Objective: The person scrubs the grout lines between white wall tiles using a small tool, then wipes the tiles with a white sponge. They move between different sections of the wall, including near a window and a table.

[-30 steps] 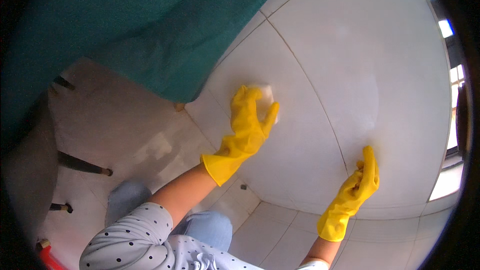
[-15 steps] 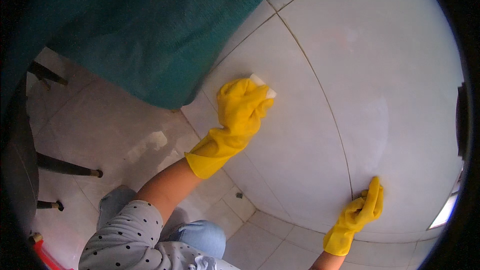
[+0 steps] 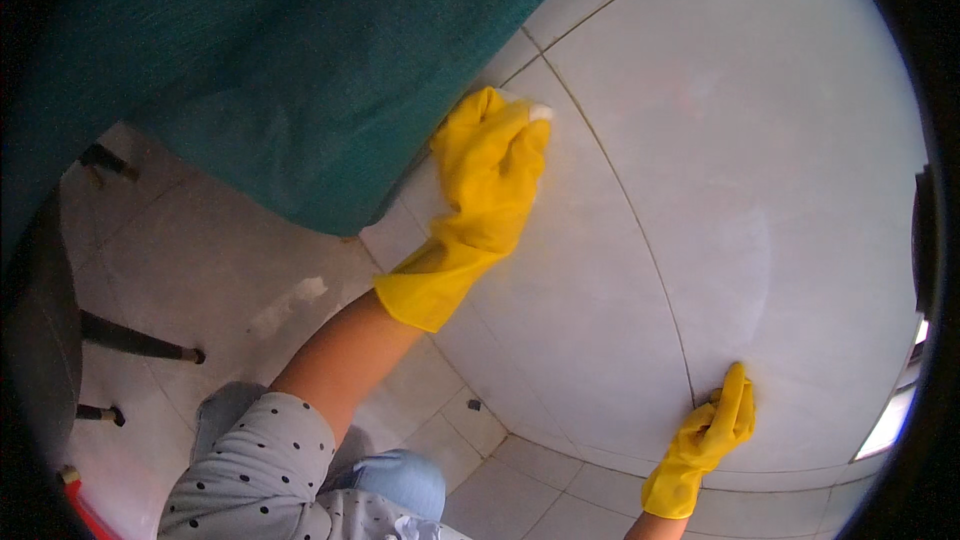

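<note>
My left hand (image 3: pixel 490 165), in a yellow rubber glove, is closed around a white sponge (image 3: pixel 540 113) and presses it against the pale tiled wall (image 3: pixel 800 120). Only the edges of the sponge show past the fingers. Beside that hand hangs a dark green cloth (image 3: pixel 300 70), its edge close to the glove. Lower on the wall, to the right, my right hand (image 3: pixel 712 425) wears a matching yellow glove. Its longest visible finger stretches up along the tiles near a grout line, other fingers partly bent; I see nothing held in it.
Dark chair legs (image 3: pixel 140 335) stand on the tiled floor at the left. A red-edged object (image 3: pixel 85 510) sits at the lower left corner. My knee in blue jeans (image 3: pixel 395 480) is near the wall's base. A small dark spot (image 3: pixel 474 405) marks the floor.
My left hand has slid the sponge upward along the wall, closer to the cloth's edge. My right hand stays near the same spot on the tiles, with the view shifted slightly.
</note>
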### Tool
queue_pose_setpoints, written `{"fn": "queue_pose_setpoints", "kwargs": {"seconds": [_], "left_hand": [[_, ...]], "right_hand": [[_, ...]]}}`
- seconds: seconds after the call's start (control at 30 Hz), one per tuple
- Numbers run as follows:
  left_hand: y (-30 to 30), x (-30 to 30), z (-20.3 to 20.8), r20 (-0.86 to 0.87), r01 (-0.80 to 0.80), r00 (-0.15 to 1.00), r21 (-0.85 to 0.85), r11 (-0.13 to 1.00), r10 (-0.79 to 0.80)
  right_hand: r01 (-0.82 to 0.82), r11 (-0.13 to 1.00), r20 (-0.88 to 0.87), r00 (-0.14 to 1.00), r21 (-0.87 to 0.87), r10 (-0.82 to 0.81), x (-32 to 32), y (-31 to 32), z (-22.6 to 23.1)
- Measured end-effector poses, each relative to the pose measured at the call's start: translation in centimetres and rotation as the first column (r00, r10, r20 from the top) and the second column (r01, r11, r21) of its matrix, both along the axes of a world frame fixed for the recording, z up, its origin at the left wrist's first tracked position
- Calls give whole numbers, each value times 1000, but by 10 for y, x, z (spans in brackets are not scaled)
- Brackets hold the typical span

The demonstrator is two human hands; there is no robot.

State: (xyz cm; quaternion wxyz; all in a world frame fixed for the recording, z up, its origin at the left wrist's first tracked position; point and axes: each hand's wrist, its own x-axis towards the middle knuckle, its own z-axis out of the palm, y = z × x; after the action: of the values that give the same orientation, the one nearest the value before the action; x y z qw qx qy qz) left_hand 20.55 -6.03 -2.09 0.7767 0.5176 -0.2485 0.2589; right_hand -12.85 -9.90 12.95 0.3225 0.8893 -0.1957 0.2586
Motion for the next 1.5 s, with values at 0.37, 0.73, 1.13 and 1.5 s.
{"fn": "queue_pose_setpoints", "kwargs": {"seconds": [0.37, 0.73, 1.13, 1.5], "left_hand": [[-12, 31, 29, 407, 16, 913, -122, 992, 36], [-33, 33, -60, -394, -61, 917, 19, 998, 63], [-21, 13, -3, 155, -307, 944, 79, 948, 292], [-43, 80, 150, 20, -193, 978, -270, 943, 206]], "right_hand": [[57, 998, -20, 998, 35, -57, -6, 1, -1], [45, 999, -47, 998, -16, -46, -18, -2, 6], [32, 998, -27, 999, -52, -34, -28, -16, -2], [27, 999, -27, 999, -33, -28, -26, -14, -6]]}}
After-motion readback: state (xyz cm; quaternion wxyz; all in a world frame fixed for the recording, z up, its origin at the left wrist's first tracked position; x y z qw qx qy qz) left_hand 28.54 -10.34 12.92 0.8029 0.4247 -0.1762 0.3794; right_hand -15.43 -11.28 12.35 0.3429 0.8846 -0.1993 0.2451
